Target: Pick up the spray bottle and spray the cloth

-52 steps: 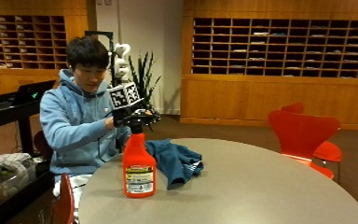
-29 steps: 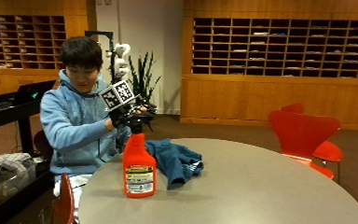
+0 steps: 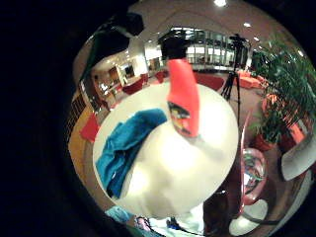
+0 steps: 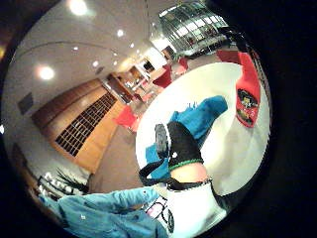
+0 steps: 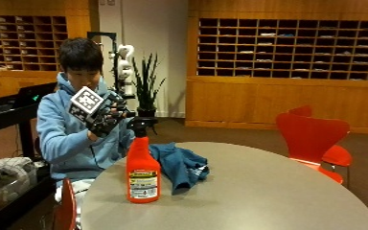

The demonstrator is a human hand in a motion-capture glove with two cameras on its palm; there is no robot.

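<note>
- The spray bottle (image 5: 143,171) stands upright on the round surface (image 5: 267,191), near the edge closest to you. It is orange with a black trigger head; its contents cannot be judged through the opaque body.
- The blue cloth (image 5: 181,165) lies crumpled on the surface, just beside and behind the bottle.
- Your gloved right hand (image 5: 105,120) is raised at chest height above the surface, apart from the bottle; its fingers are loosely curled and grasp nothing.
</note>
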